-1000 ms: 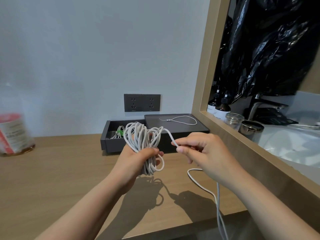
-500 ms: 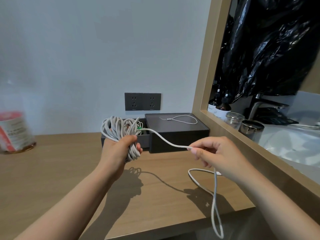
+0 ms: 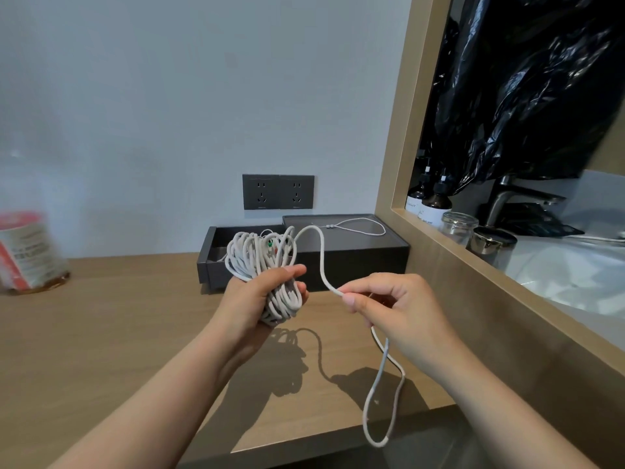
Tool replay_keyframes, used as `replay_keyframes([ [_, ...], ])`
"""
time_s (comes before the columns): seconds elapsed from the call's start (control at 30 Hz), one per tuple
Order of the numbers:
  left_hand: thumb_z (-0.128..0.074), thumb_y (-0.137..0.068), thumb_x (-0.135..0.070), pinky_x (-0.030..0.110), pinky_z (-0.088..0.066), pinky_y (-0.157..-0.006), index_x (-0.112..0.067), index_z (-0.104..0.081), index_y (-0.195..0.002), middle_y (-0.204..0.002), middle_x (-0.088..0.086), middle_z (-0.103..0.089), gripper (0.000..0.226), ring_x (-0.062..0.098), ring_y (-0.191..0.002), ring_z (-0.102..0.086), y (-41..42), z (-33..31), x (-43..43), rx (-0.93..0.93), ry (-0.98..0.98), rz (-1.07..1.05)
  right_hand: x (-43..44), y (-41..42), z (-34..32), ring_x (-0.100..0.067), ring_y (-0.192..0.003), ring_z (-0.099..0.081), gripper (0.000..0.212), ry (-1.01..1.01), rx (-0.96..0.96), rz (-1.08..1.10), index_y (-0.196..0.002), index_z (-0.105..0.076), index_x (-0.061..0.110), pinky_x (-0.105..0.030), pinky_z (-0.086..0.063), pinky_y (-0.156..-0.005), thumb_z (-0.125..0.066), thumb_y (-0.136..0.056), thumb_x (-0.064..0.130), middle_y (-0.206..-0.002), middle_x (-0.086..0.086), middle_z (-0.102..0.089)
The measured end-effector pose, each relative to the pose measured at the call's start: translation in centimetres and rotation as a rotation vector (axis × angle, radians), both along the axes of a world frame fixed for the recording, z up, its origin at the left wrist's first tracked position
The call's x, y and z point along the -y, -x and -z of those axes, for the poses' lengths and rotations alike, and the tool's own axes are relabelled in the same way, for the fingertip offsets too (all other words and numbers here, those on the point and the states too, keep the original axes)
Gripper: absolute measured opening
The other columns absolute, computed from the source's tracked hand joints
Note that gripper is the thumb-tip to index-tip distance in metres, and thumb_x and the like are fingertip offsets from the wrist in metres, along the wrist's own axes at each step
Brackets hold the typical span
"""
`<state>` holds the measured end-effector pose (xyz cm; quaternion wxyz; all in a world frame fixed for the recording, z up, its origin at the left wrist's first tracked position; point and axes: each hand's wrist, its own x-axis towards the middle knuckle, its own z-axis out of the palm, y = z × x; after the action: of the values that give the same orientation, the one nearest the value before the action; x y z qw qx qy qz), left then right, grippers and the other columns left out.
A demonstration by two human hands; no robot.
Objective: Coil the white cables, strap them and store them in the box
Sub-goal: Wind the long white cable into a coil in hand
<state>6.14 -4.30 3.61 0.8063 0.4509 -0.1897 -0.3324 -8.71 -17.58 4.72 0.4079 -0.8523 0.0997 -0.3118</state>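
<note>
Wooden desk with one dark grey box against the wall, its lid set beside it carrying one thin white cord. Two wall sockets sit above. Left hand, fingers wrapped tight around a coiled white cable, hovers before the box, partly hiding it. Right hand pinches the cable's free length; a loop hangs past the desk edge. Two dark bottles and two jars stand right.
</note>
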Motion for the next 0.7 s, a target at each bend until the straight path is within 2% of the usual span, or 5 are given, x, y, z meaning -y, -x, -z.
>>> replay_keyframes([
  [0.17, -0.062, -0.079, -0.009, 0.031, -0.057, -0.078, -0.002, -0.076, -0.094, -0.108, 0.016, -0.071, 0.021, 0.014, -0.068, -0.065, 0.6, -0.4, -0.2, -0.016, -0.002, 0.135, -0.3, 0.0, 0.3, -0.002, -0.074, -0.064, 0.016, 0.176, -0.039, -0.004, -0.092, -0.079, 0.026, -0.014, -0.048, -0.061, -0.071, -0.087, 0.014, -0.071, 0.022, -0.067],
  [0.33, -0.060, -0.077, -0.009, 0.028, -0.059, -0.073, 0.002, -0.062, -0.107, -0.115, 0.017, -0.069, 0.031, 0.013, -0.065, -0.065, 0.9, -0.7, -0.2, -0.048, -0.018, 0.228, -0.3, 0.2, 0.4, 0.003, -0.073, -0.063, 0.013, 0.184, -0.081, 0.051, -0.087, -0.079, 0.029, -0.011, -0.048, -0.060, -0.071, -0.087, 0.019, -0.069, 0.023, -0.067],
  [0.47, -0.059, -0.078, -0.007, 0.029, -0.058, -0.073, -0.002, -0.064, -0.098, -0.109, 0.019, -0.070, 0.022, 0.015, -0.064, -0.065, 1.1, -0.7, -0.4, -0.036, -0.022, 0.271, -0.4, 0.2, 0.5, 0.005, -0.066, -0.062, 0.013, 0.155, -0.100, 0.064, -0.081, -0.079, 0.027, -0.010, -0.046, -0.058, -0.070, -0.087, 0.019, -0.067, 0.021, -0.068],
  [0.6, -0.064, -0.076, -0.006, 0.030, -0.057, -0.069, -0.005, -0.073, -0.079, -0.084, 0.013, -0.066, 0.010, 0.018, -0.064, -0.061, 0.9, -0.3, -0.1, 0.015, -0.022, 0.240, -0.5, -0.1, 0.6, -0.003, -0.062, -0.062, 0.015, 0.127, -0.095, 0.053, -0.079, -0.078, 0.026, -0.017, -0.052, -0.058, -0.068, -0.089, 0.021, -0.068, 0.015, -0.069],
  [0.7, -0.067, -0.071, -0.008, 0.029, -0.056, -0.068, 0.001, -0.066, -0.084, -0.072, 0.012, -0.060, 0.016, 0.017, -0.061, -0.060, 0.3, -0.3, 0.4, -0.006, -0.024, 0.127, -0.3, -0.1, 0.7, -0.010, -0.063, -0.065, 0.013, 0.066, -0.106, 0.017, -0.090, -0.077, 0.023, -0.023, -0.057, -0.061, -0.064, -0.092, 0.020, -0.070, 0.009, -0.069],
])
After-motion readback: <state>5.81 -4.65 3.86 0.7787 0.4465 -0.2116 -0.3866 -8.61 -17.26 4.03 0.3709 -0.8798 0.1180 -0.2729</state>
